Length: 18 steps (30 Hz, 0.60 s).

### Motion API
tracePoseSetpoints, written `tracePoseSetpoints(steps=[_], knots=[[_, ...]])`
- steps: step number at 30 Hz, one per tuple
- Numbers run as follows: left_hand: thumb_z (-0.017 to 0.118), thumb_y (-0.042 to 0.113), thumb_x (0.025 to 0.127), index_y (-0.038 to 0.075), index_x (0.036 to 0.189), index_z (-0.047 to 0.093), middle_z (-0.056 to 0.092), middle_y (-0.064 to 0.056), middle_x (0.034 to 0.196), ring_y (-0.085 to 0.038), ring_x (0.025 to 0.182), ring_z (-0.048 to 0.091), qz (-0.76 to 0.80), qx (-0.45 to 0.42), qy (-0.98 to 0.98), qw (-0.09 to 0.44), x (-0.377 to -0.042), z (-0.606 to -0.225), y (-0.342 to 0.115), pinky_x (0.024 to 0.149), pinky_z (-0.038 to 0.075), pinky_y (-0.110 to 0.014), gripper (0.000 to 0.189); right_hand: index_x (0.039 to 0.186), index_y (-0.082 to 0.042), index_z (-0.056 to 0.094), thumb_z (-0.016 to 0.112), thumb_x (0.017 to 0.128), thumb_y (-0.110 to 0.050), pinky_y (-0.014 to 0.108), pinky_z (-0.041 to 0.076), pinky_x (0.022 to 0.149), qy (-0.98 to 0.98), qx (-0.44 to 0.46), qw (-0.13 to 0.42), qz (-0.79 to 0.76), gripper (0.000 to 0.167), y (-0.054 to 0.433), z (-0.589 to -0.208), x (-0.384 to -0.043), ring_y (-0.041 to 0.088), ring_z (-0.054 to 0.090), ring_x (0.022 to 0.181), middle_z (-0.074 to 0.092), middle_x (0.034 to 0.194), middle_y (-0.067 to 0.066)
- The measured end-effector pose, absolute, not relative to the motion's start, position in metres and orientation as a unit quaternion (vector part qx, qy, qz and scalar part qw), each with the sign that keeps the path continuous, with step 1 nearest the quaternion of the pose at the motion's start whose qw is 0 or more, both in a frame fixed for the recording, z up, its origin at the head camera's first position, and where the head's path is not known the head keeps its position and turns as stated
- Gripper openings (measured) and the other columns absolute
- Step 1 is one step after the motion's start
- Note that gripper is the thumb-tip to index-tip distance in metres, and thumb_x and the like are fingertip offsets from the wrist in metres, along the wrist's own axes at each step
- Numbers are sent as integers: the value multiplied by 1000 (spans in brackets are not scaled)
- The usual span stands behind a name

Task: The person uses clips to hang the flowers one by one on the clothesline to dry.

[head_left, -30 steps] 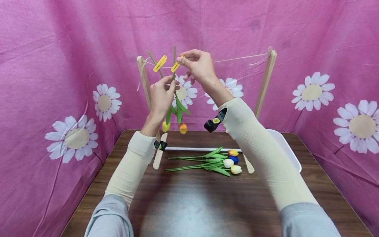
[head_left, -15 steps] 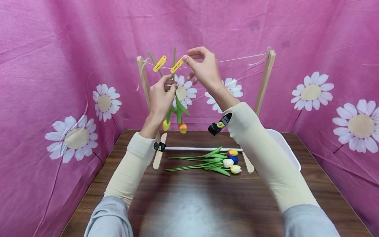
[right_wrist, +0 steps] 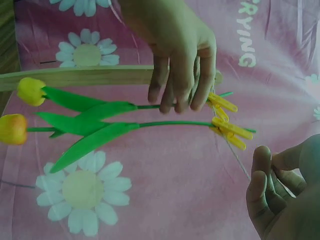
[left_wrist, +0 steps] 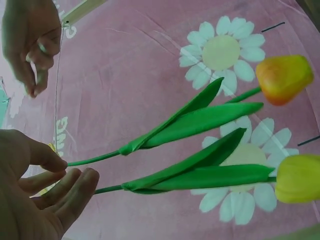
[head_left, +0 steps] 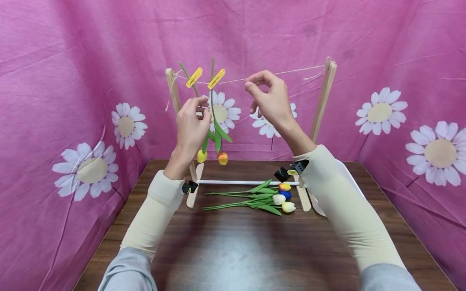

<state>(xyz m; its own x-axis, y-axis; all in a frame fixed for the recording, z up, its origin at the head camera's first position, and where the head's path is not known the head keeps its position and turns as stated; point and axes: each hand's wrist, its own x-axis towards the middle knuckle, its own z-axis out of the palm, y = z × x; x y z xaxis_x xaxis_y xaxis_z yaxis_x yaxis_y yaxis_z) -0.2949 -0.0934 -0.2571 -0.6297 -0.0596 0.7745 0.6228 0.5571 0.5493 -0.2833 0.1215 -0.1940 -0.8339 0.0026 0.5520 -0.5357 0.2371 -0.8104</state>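
Two artificial tulips hang head down from a string (head_left: 298, 70), an orange one (head_left: 222, 158) and a yellow one (head_left: 202, 156). A yellow clothespin (head_left: 216, 79) clips the orange tulip's stem; a second clothespin (head_left: 194, 77) clips the yellow tulip's. My left hand (head_left: 191, 123) is beside the stems below the clips, its fingers loosely bent and gripping neither flower. To the right of the clips, my right hand (head_left: 271, 95) hovers near the string with relaxed fingers and nothing in them. The right wrist view shows both clothespins (right_wrist: 232, 132) beyond that hand's fingertips.
Several tulips (head_left: 278, 199) in orange, blue, white and pale yellow lie on the wooden table (head_left: 233, 250). Wooden posts (head_left: 323, 101) hold the string, with a white rod (head_left: 233, 182) low between their feet. A white tray (head_left: 351, 178) sits partly behind my right arm.
My right hand has let go of the clothespin on the orange tulip and moved right. My left hand has released that tulip's stem and drawn slightly left and down.
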Motion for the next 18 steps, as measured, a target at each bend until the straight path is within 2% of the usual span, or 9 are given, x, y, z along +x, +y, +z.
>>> tracePoseSetpoints(steps=[6,13,18], knots=[[59,3,100,-2,111,77,78,-16,101,-28,83,75,-402,-179,-807,394,-285,-269,-101,78,62,-41,22,109,-4,72,69,103,-15,22,45,38,-754,181,233,586,13,148,-209,-276,12,59,42,68,97,1],[58,4,97,1,106,79,78,-12,92,-27,79,74,-361,-190,-830,381,-280,-291,-111,73,58,-44,23,107,-5,72,69,105,-24,24,45,37,-769,152,233,575,19,178,-229,-269,11,60,42,73,92,-5],[59,4,96,1,104,79,78,-12,87,-26,73,73,-347,-186,-848,354,-276,-314,-124,69,58,-45,22,108,-4,72,70,105,-26,23,44,38,-784,130,226,564,22,198,-247,-264,11,59,43,73,89,-8]])
